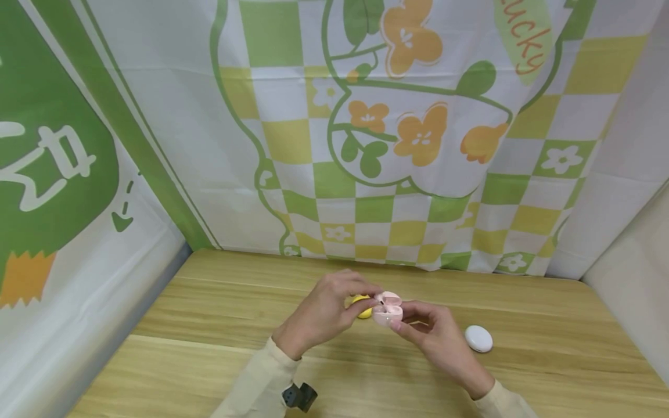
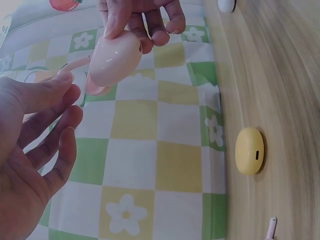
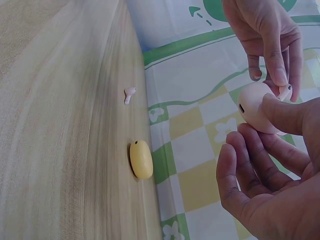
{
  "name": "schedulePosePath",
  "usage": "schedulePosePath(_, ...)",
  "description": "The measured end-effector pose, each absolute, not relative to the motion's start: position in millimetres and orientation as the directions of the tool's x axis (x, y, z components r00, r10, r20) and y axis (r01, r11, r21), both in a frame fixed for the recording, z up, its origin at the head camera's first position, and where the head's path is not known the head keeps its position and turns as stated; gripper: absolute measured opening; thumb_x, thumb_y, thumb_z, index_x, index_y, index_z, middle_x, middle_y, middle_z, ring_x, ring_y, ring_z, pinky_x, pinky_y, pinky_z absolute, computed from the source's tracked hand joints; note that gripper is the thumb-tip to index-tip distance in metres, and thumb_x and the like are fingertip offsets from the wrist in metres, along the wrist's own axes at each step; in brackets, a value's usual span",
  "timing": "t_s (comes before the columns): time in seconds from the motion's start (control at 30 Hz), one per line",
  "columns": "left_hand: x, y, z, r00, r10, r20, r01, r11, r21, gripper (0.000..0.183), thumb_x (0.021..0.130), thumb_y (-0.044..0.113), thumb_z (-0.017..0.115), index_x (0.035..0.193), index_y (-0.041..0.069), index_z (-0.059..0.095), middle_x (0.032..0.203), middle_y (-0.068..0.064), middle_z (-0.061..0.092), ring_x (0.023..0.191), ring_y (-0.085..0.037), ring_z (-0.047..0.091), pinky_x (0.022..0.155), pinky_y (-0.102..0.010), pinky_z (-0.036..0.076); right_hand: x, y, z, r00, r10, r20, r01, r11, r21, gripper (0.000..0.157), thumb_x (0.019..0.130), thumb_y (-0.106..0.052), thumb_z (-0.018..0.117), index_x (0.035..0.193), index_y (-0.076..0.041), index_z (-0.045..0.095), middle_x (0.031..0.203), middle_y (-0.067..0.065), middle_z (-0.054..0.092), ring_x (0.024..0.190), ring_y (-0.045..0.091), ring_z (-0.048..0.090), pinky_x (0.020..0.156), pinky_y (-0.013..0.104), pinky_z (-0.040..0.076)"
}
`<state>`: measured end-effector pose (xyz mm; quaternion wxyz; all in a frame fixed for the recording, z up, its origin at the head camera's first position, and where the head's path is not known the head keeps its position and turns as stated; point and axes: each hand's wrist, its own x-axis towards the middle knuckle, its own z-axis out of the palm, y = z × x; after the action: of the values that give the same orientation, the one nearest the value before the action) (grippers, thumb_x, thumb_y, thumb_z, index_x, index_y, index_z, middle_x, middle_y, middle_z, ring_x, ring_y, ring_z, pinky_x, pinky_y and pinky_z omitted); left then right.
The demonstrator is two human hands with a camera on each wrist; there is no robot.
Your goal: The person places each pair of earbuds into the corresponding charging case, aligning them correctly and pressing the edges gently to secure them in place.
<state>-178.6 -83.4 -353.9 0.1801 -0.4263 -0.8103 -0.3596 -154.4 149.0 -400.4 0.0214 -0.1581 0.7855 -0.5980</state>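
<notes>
A pink earbud case [image 1: 388, 318] is held up over the table with its lid raised. My right hand [image 1: 438, 335] grips it between thumb and fingers, as the right wrist view shows too. On its left side, my left hand [image 1: 325, 306] pinches a pink earbud [image 2: 76, 63] by thumb and fingertips, right beside the raised lid. Whether the earbud touches the case I cannot tell. Another pink earbud [image 3: 129, 94] lies on the table. Near it rests a yellow case [image 3: 141, 160], partly hidden behind my left hand in the head view.
A round white case [image 1: 478, 338] lies on the wooden table [image 1: 198, 325], right of my right hand. Behind the table hangs a checked, flowered cloth [image 1: 373, 209]. A green and white cloth [image 1: 57, 145] covers the left side. A small black device [image 1: 299, 397] sits at my left sleeve.
</notes>
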Motion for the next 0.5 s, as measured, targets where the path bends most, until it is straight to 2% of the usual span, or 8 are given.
schedulePosePath(0.5, -178.2, -80.1, -352.3, -0.547, 0.602, 0.582, 0.837, 0.416, 0.356, 0.022, 0.089, 0.008, 0.079, 0.111, 0.007, 0.077, 0.103, 0.000, 0.074, 0.095, -0.014, 0.066, 0.083, -0.024, 0.053, -154.2, 149.5, -401.0, -0.939, -0.296, 0.177, -0.245, 0.212, -0.946, 0.027, 0.092, -0.015, 0.077, 0.116, -0.003, 0.073, 0.102, 0.009, 0.073, 0.096, 0.017, 0.068, 0.084, 0.031, 0.057)
